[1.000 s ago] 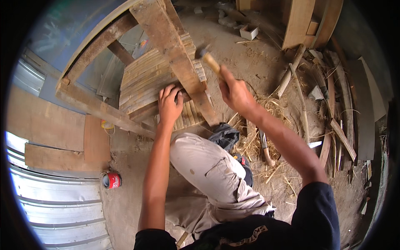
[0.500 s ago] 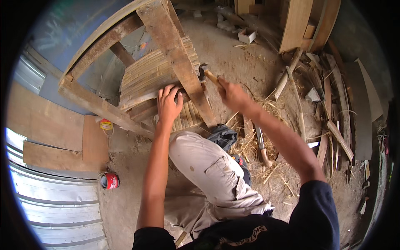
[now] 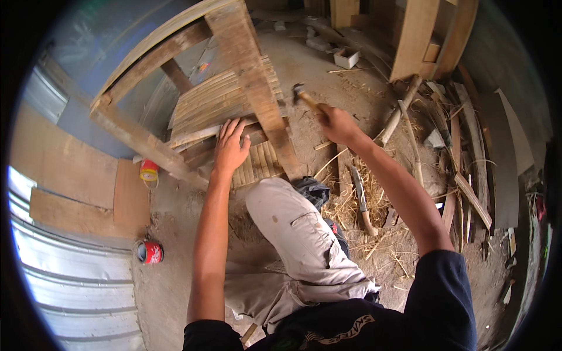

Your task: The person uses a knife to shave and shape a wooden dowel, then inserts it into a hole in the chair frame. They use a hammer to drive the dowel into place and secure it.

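Right now my left hand [image 3: 231,146] lies flat, fingers spread wide, on the bamboo slats [image 3: 219,105] of the wooden frame [image 3: 246,64] tilted on the dirt floor [image 3: 351,93] in front of my knee, while my right hand [image 3: 335,124] is closed around the handle of a hammer [image 3: 305,99], its head raised just beside the frame's thick plank. Nearby: a knife [image 3: 362,202] lying in straw by my right forearm, a red can [image 3: 150,252] and a yellow-red spool [image 3: 148,170] to my left.

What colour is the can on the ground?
Red, the can in the head view.
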The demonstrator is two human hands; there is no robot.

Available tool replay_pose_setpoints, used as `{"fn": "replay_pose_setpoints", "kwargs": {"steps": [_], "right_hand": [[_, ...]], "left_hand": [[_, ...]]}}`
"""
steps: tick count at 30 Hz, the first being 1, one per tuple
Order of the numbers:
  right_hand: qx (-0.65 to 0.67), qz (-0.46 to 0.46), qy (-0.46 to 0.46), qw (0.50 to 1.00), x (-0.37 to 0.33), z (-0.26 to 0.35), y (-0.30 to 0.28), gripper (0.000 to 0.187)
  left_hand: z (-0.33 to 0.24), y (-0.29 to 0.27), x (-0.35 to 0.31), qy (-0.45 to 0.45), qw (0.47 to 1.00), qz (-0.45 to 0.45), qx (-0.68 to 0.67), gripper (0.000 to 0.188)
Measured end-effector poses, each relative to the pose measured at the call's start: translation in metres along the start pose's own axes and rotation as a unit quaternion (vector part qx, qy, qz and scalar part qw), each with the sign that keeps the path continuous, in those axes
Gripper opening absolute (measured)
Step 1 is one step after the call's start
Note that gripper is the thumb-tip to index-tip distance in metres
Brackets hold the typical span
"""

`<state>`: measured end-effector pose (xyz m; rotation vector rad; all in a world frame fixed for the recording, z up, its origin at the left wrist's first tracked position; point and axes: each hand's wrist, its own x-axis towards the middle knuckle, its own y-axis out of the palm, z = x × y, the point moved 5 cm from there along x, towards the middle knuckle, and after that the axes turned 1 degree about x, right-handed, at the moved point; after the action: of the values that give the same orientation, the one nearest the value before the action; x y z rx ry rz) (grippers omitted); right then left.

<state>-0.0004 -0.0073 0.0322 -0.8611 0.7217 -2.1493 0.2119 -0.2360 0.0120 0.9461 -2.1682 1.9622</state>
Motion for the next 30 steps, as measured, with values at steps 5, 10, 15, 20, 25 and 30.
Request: {"fn": "replay_pose_setpoints", "kwargs": {"steps": [5, 10, 15, 20, 25, 30], "right_hand": [[0.066, -0.160, 0.132, 0.976, -0.081, -0.056, 0.051, 0.027], [-0.007, -0.083, 0.237, 0.968, -0.177, -0.121, 0.138, 0.030], [0.008, 0.026, 0.262, 0.965, -0.229, -0.161, 0.192, 0.029], [-0.088, 0.058, 0.179, 0.978, -0.204, -0.155, 0.174, 0.043], [0.141, -0.201, 0.008, 0.969, -0.040, -0.023, 0.078, 0.060], [0.229, -0.290, -0.149, 0.917, 0.076, 0.136, 0.037, 0.075]], "left_hand": [[0.016, -0.008, -0.031, -0.089, 0.988, 0.028, 0.125, 0.067], [0.028, -0.021, -0.056, -0.089, 0.995, -0.003, 0.044, 0.065], [0.078, -0.070, -0.097, -0.255, 0.925, -0.111, -0.258, 0.037], [0.133, -0.155, -0.120, -0.296, 0.790, -0.388, -0.373, 0.045], [0.169, -0.209, -0.075, -0.318, 0.787, -0.413, -0.331, 0.073], [0.187, -0.194, -0.032, -0.416, 0.776, -0.225, -0.418, 0.100]]}}
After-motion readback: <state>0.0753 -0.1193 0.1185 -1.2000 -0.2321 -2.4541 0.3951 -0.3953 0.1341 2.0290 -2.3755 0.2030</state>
